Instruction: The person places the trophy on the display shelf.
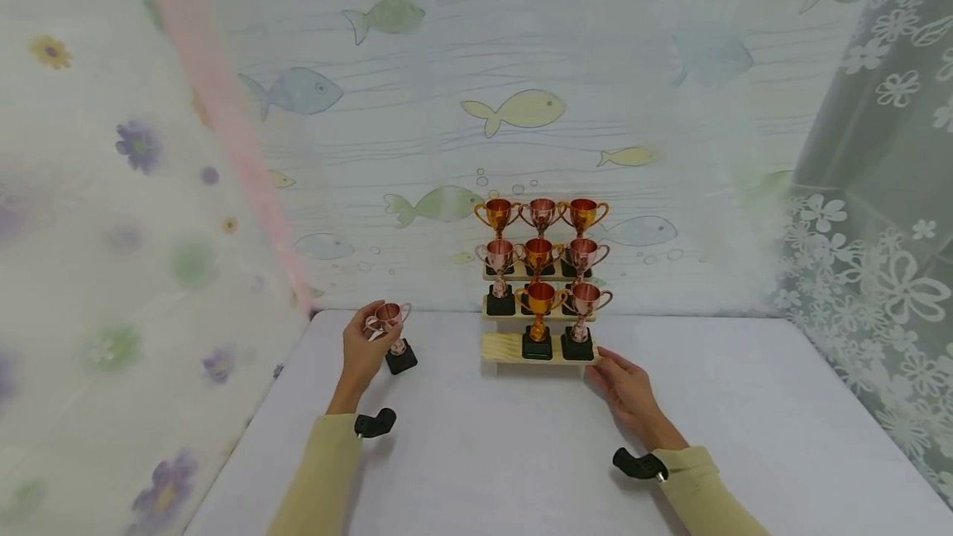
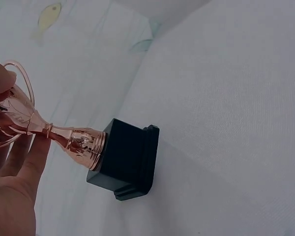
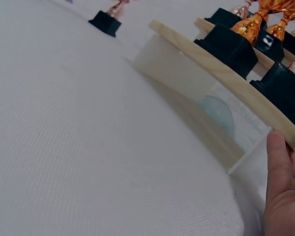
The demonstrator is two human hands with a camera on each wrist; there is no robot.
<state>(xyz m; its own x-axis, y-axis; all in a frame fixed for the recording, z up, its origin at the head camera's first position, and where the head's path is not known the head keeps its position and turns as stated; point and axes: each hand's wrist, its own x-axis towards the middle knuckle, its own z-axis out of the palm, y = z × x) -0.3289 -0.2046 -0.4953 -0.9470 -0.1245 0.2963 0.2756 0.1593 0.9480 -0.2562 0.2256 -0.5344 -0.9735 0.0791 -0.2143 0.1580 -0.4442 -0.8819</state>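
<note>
My left hand (image 1: 366, 352) grips a rose-gold trophy cup (image 2: 76, 142) by its bowl, with the thumb on one side and fingers on the other. Its black square base (image 1: 402, 356) points down toward the table; whether it touches the cloth I cannot tell. To the right stands a three-tier wooden display stand (image 1: 502, 346). Gold and rose-gold cups stand on it, three on each upper tier. On the lowest tier a gold cup (image 1: 540, 317) is in the middle and a rose-gold cup (image 1: 584, 313) at the right. My right hand (image 1: 629, 391) holds that tier's right end, thumb uppermost.
A white cloth covers the table (image 1: 476, 445). Behind the stand hangs a pale curtain with fish (image 1: 521, 109) on it. A flowered sheet (image 1: 112, 271) borders the left side, and a lace curtain (image 1: 878, 296) the right. Each wrist wears a black camera mount (image 1: 639, 465).
</note>
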